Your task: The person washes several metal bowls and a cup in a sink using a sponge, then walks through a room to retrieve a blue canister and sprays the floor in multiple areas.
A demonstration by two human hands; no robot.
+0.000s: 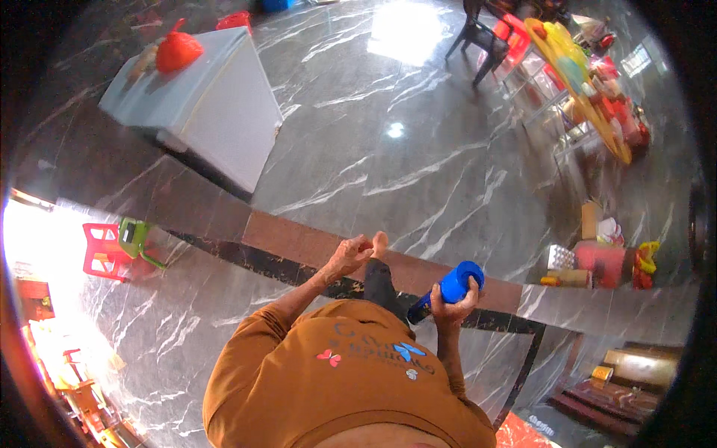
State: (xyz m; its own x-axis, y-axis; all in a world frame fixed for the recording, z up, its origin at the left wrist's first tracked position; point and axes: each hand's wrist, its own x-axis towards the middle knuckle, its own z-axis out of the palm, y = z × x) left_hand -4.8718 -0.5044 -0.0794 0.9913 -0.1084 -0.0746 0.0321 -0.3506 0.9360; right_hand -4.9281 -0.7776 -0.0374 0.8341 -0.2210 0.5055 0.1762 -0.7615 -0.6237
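My right hand [455,305] is wrapped around a cylindrical container [455,284], bright blue at its upper end and dark at its lower end. The container is tilted, with its blue round end up and to the right. My left hand [353,256] is raised ahead of my body with its fingers curled; whether anything small is between them cannot be told. Just beyond it a bare foot [380,242] shows below a dark trouser leg, over the reddish-brown floor strip [302,241].
A white chest-like appliance [224,106] with a red plastic bag [178,51] stands front left. Red [101,252] and green [133,238] plastic stools are at left. A cluttered table [582,95] and black chair [482,42] stand front right; boxes and bags [599,263] lie right.
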